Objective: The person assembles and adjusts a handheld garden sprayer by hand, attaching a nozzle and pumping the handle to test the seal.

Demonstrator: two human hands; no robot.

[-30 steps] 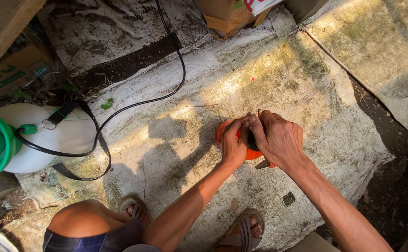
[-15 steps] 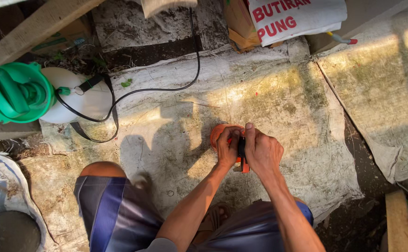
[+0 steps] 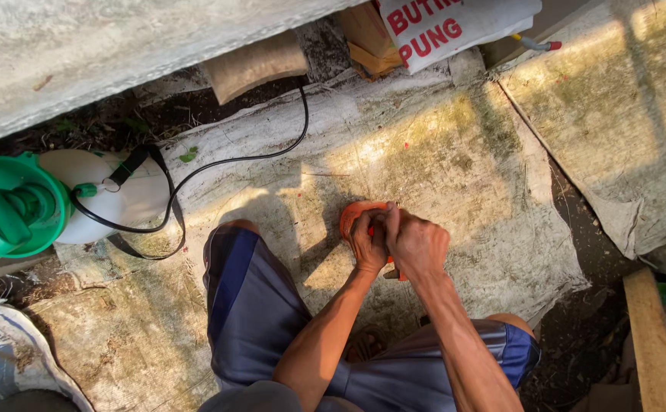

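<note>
Both hands meet over one small orange object (image 3: 354,216), and I see them clamped on it: my left hand (image 3: 368,243) curls round its near side, my right hand (image 3: 418,244) presses against it from the right, fingers closed. What the object is I cannot tell; most of it is hidden under the fingers. It sits low over a dirty white sheet (image 3: 455,152) on the ground. Well to the left of my left hand stands a white sprayer tank (image 3: 119,200) with a green pump cap (image 3: 12,206), its black hose (image 3: 256,156) curving away beyond the hands.
</note>
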